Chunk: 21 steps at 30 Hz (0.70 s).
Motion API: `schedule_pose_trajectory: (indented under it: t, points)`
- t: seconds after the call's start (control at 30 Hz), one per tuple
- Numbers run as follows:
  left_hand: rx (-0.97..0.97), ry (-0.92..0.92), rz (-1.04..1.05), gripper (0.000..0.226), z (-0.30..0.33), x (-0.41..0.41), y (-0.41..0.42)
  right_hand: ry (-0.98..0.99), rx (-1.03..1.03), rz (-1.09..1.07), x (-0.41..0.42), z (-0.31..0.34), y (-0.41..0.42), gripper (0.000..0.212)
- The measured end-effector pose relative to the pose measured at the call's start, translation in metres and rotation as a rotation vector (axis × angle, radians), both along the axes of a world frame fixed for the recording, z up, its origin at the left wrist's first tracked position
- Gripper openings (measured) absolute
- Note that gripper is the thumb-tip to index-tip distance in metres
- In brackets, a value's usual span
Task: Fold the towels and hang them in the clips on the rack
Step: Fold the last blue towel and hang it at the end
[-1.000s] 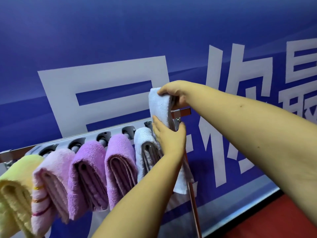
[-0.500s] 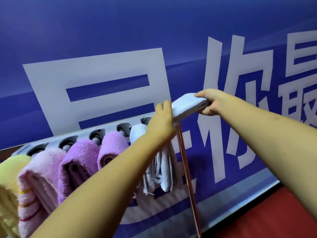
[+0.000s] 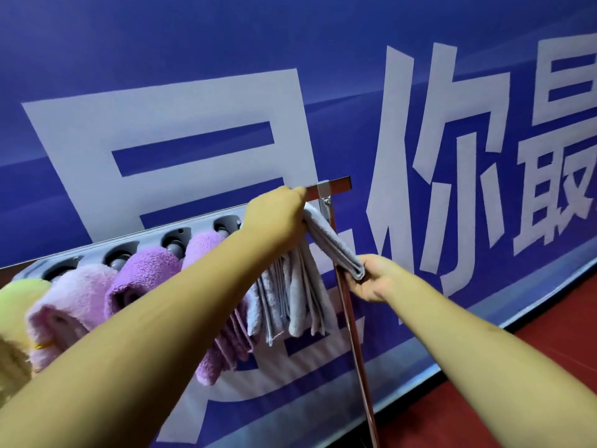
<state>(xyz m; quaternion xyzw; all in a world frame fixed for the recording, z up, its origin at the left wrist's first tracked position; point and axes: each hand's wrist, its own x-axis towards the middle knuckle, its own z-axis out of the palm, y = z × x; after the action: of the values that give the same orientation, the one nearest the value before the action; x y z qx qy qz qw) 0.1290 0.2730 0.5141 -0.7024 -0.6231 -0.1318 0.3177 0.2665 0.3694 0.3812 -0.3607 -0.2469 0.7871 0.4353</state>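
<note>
While the left hand (image 3: 274,218) grips the upper end of the folded pale-blue towel (image 3: 332,244) at the rack's (image 3: 332,185) right end, centre frame, the right hand (image 3: 371,281) pinches its lower end just beside the metal upright (image 3: 355,344).

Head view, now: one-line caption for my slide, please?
Left hand presses a folded grey towel at the rack's end clip while right hand holds its lower end.
</note>
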Motion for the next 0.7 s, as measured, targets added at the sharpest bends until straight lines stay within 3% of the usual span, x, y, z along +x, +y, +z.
schedule_pose_trajectory:
  t: [0.07,0.17,0.3,0.43,0.57,0.7]
  points:
    - [-0.061,-0.135,-0.013,0.03,-0.003,0.001,-0.001,0.032,-0.017,0.005,-0.006,-0.009,-0.002,0.021]
    - [-0.108,-0.197,-0.053,0.03,-0.002,0.001,-0.002,0.071,-0.036,-0.025,-0.007,-0.015,-0.001,0.02]
    - [-0.123,-0.195,-0.132,0.024,0.0,-0.001,0.0,0.087,-0.063,-0.064,-0.006,-0.02,0.002,0.015]
    - [-0.175,-0.198,-0.215,0.023,0.005,0.005,0.001,0.088,-0.082,-0.051,-0.008,-0.021,-0.001,0.023]
    - [-0.19,-0.092,-0.261,0.012,0.004,0.013,-0.001,0.056,-0.123,0.019,-0.013,-0.03,-0.008,0.028]
    - [-0.258,-0.147,-0.231,0.019,0.004,0.015,0.003,0.038,-0.146,0.072,-0.015,-0.041,-0.011,0.034]
